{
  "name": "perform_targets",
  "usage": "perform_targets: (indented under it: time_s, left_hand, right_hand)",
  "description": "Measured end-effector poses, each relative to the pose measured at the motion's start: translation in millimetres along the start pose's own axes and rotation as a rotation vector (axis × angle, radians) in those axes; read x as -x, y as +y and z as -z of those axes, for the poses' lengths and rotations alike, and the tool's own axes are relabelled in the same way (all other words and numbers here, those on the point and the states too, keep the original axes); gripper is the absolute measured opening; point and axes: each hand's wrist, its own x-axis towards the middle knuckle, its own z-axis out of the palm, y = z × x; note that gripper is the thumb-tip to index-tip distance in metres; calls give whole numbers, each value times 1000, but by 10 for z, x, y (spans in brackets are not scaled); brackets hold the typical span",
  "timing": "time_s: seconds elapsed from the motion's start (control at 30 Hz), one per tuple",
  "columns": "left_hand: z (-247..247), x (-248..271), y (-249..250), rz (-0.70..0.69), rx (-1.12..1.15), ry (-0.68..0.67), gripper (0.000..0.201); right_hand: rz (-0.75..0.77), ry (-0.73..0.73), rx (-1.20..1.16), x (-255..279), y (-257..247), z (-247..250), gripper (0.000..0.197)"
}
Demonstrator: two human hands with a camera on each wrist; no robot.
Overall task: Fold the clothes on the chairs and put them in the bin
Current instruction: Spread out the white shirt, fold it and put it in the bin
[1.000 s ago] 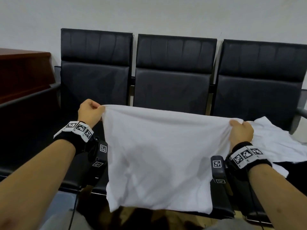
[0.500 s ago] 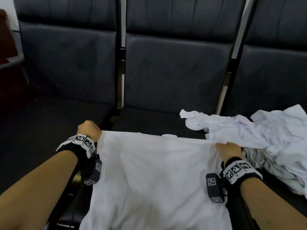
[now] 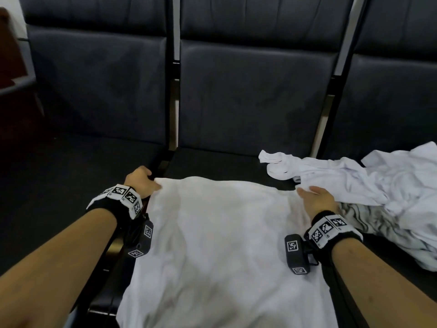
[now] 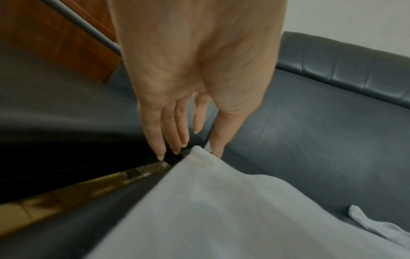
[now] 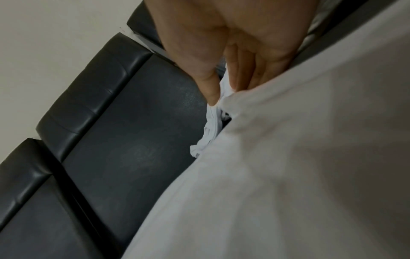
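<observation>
A white garment [image 3: 224, 245] lies spread flat on the middle chair seat [image 3: 212, 164], its lower part hanging over the front edge. My left hand [image 3: 142, 179] sits at its far left corner; in the left wrist view the fingers [image 4: 175, 133] are straight and the corner [image 4: 199, 154] lies loose between them and the thumb. My right hand [image 3: 314, 200] is at the far right corner; in the right wrist view the thumb [image 5: 210, 91] and fingers pinch bunched white cloth [image 5: 224, 98]. No bin is in view.
A crumpled pile of white and striped clothes [image 3: 378, 190] covers the right chair seat, one sleeve reaching onto the middle seat. The left chair seat [image 3: 71, 185] is bare. Dark backrests [image 3: 255, 95] stand behind. Wooden furniture [image 3: 9, 55] is at the far left.
The garment, held up in the air a second ago, now lies on the middle seat. My left hand has let go of its corner and its fingers have straightened.
</observation>
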Motion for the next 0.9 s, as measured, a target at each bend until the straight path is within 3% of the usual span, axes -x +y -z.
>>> perform_targets:
  time_s: [0.2,0.37,0.53,0.67,0.77,0.9]
  left_hand:
    - [256,556,-8,-5,-16,-43,37]
    - [326,1188,-56,-50,49,-87,26]
    - [286,1816,-194,-109,45,-88,13]
    - [254,2147,-394,-105,25,-68,19]
    - [281,2296,-534,-36,-20,-83,30]
    - [314,2488,-606,50,-65,-247,52]
  right_hand:
    - [-43,-112,-67,344,-79,275,44]
    - [-14,-169,158,731,13,453,42]
    - [-22,-243,115,1163,214,648,46]
    - [-40,-283,179,1497,384,787,45]
    - [-39,-315,366,1757,428,852,41]
    - [44,-365,636,1969,407,934,38]
